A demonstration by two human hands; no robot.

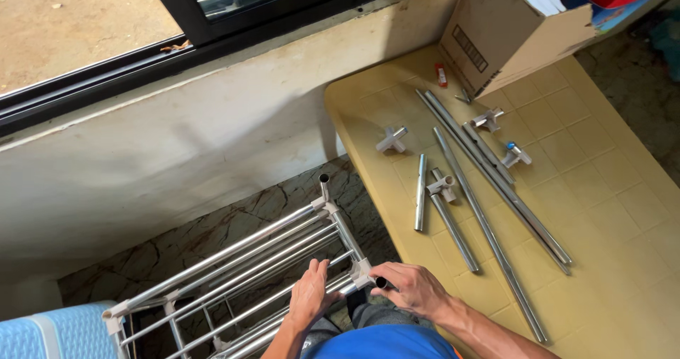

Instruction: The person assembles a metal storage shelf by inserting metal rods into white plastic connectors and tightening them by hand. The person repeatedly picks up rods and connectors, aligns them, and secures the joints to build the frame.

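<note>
Below the camera, at the bottom edge of the view, two bare hands work on a metal rack [241,281] made of silver rails and grey plastic corner joints. The left hand [310,294] has its grip closed around one of the rack's rails. The right hand [411,288] grasps a short tube [382,282] at the rack's near corner joint [361,272], thumb and fingers wrapped around it. The rack stands over a dark stone floor [234,221], just beside the near left edge of a yellow worktop [609,217]. On the worktop lie several loose metal tubes [489,182] and grey connectors [392,140], spread apart with bare surface to their right. A cardboard box [503,33] sits at the worktop's far edge. A pale wall [177,132] with a dark window frame [198,26] runs behind the rack.
</note>
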